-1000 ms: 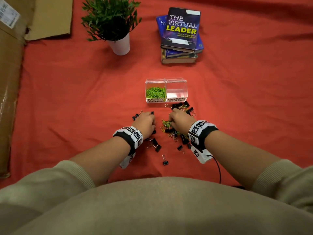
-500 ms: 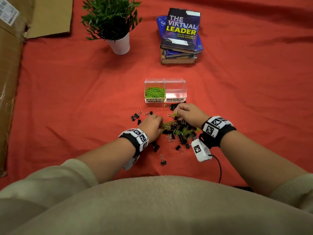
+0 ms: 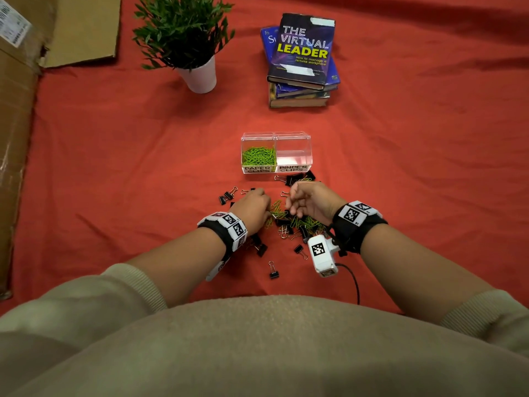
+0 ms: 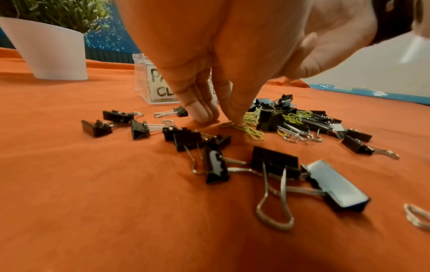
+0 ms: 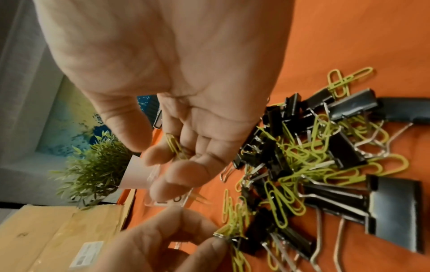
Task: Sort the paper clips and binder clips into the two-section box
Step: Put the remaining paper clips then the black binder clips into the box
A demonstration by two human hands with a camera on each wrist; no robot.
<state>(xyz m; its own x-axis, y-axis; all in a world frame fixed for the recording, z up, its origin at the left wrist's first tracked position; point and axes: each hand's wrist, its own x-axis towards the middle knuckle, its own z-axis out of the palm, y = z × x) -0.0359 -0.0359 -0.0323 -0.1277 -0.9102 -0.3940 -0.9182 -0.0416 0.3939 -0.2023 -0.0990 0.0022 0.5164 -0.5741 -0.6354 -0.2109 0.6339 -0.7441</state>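
Observation:
The clear two-section box [image 3: 294, 136] stands on the red cloth. Its left section, labelled PAPER CLIPS, holds green paper clips [image 3: 259, 156]; the BINDER CLIPS section looks bare. Just in front lies a mixed pile [image 3: 299, 222] of green paper clips and black binder clips [image 4: 274, 162]. My left hand [image 3: 253, 206] is at the pile's left edge. Its fingers [image 4: 200, 114] point straight down onto the cloth, and the thumb tip rests on a green paper clip [image 4: 246, 128]. My right hand [image 5: 163, 162] hovers above the pile [image 5: 302, 165] and pinches one green paper clip [image 5: 173, 145].
A potted plant [image 3: 186, 38] and a stack of books [image 3: 303, 58] stand beyond the box. A cardboard box [image 3: 17, 138] runs along the left edge. Loose binder clips [image 3: 273, 272] lie scattered around the pile, some close to my wrists.
My right hand has risen off the pile with a paper clip between its fingers. My left hand has slid right to the pile's left edge.

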